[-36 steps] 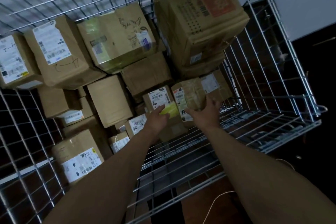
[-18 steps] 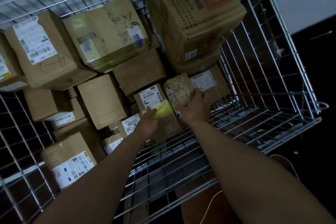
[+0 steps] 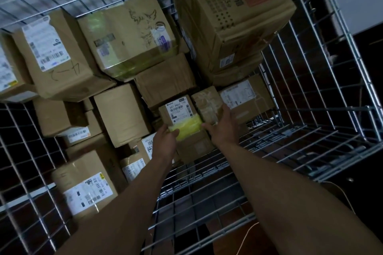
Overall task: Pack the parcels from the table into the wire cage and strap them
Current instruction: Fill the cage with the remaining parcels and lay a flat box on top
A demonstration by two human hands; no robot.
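While left hand (image 3: 165, 141) pinches the yellow-taped cardboard box (image 3: 179, 112), right hand (image 3: 222, 129) grips the glossy tape-wrapped parcel (image 3: 205, 104) touching it.

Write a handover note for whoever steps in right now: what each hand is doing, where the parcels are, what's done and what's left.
Left hand: grips the near end of the yellow-taped parcel, low in the cage.
Right hand: grips the small parcel right beside it.
Done: many parcels are stacked along the cage's left and back, with a big box on top at the back.
Left: seat these two, fetch any more from the table (out of view), then strap. No strap shows.
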